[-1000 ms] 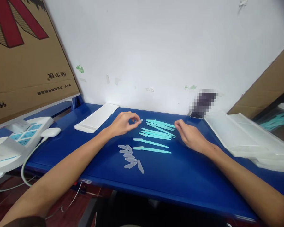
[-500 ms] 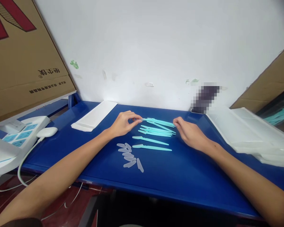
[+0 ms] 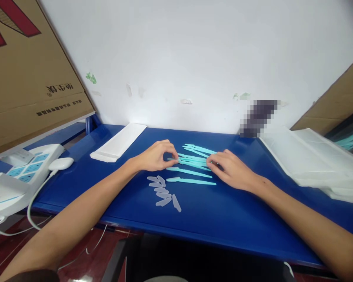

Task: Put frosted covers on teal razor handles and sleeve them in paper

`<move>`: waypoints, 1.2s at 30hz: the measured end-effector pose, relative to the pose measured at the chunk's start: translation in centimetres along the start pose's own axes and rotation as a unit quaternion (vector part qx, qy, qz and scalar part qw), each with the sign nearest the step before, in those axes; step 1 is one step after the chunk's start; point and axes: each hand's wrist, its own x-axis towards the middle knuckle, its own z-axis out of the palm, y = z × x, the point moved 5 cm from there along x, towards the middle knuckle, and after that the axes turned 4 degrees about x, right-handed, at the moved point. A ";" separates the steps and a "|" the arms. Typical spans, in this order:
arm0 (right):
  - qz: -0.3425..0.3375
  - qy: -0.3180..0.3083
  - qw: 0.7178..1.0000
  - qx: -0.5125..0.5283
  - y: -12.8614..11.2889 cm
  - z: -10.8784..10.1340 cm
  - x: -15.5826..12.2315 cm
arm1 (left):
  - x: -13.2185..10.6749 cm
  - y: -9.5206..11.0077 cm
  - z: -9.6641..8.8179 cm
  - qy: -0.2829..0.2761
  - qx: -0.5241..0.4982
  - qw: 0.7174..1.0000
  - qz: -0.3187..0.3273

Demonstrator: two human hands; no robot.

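Observation:
Several thin teal plastic sticks [image 3: 194,160] lie side by side on the blue table [image 3: 223,219]. My left hand [image 3: 157,156] pinches the left tip of one teal stick, thumb and fingers pressed together. My right hand [image 3: 231,170] grips the other end of the same bunch, fingers curled on the sticks. Two more teal sticks [image 3: 191,181] rest loose just in front of my hands. Several small clear plastic caps [image 3: 164,191] lie in a loose cluster nearer to me, left of centre.
A flat white tray [image 3: 117,141] lies at the back left. Stacked clear plastic trays [image 3: 312,164] sit at the right. A white power strip [image 3: 23,172] with a white plug [image 3: 60,163] is at far left. Cardboard boxes [image 3: 26,78] lean on the wall.
My right hand has moved left onto the teal sticks and closed on them. My left hand has shifted slightly nearer and stays pinched at the sticks' left end.

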 end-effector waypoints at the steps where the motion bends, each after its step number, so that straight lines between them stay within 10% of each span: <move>1: 0.000 -0.003 1.000 -0.008 0.0 0.1 0.0 | 0.0 0.0 0.1 -0.018 0.004 1.000 0.002; 9: 0.058 -0.045 0.997 0.001 1.3 0.4 0.1 | -0.1 -0.5 -1.1 0.003 0.016 0.999 -0.033; 15: 0.081 -0.060 0.995 0.022 1.8 0.5 0.2 | -0.7 3.3 0.3 -0.228 -0.103 0.968 -0.011; 19: 0.077 -0.062 0.995 0.004 2.1 0.6 0.2 | -0.8 5.4 1.3 -0.260 -0.049 0.964 0.035; 30: 0.025 -0.049 0.994 -0.093 1.9 1.3 0.0 | -0.5 6.5 2.0 -0.215 -0.058 0.973 0.059; 36: -0.044 -0.078 0.966 -0.241 1.2 1.7 0.2 | 0.3 2.5 -0.6 0.022 0.028 0.999 0.010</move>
